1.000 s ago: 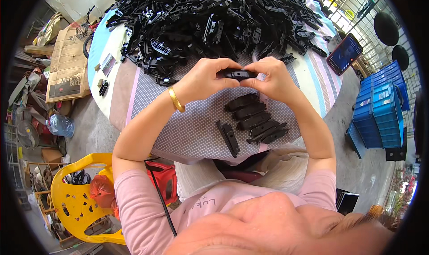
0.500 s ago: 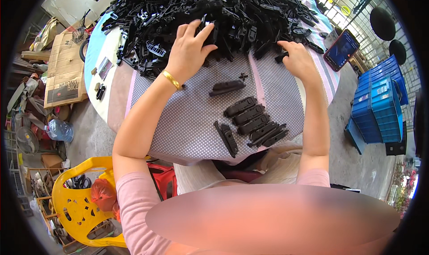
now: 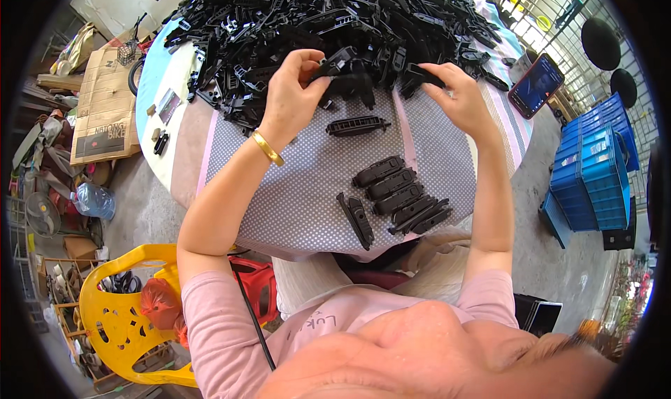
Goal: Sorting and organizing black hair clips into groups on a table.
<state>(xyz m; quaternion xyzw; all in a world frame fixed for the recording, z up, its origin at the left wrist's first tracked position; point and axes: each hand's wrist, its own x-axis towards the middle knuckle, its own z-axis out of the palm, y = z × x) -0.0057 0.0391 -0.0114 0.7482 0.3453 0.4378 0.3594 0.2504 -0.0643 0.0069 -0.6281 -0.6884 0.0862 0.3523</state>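
Daylight falls through a barred grille [image 3: 559,44] on the right side of a cluttered workroom, where stacked blue crates [image 3: 583,189] stand on a bare grey floor [image 3: 150,200]. A pale wall [image 3: 105,7] closes the upper left, above a flattened cardboard box [image 3: 105,109]. A fan [image 3: 43,211] and a clear water bottle [image 3: 94,200] sit farther left, near a yellow plastic chair [image 3: 115,311] and a red seat [image 3: 262,276] beside a round table [image 3: 279,217] draped in striped, dotted cloth.

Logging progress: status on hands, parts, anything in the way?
Left hand pinching black part. Right hand pinching second part. Third part on cloth, between pile and row. Pile close by both hands, possibly crowding.
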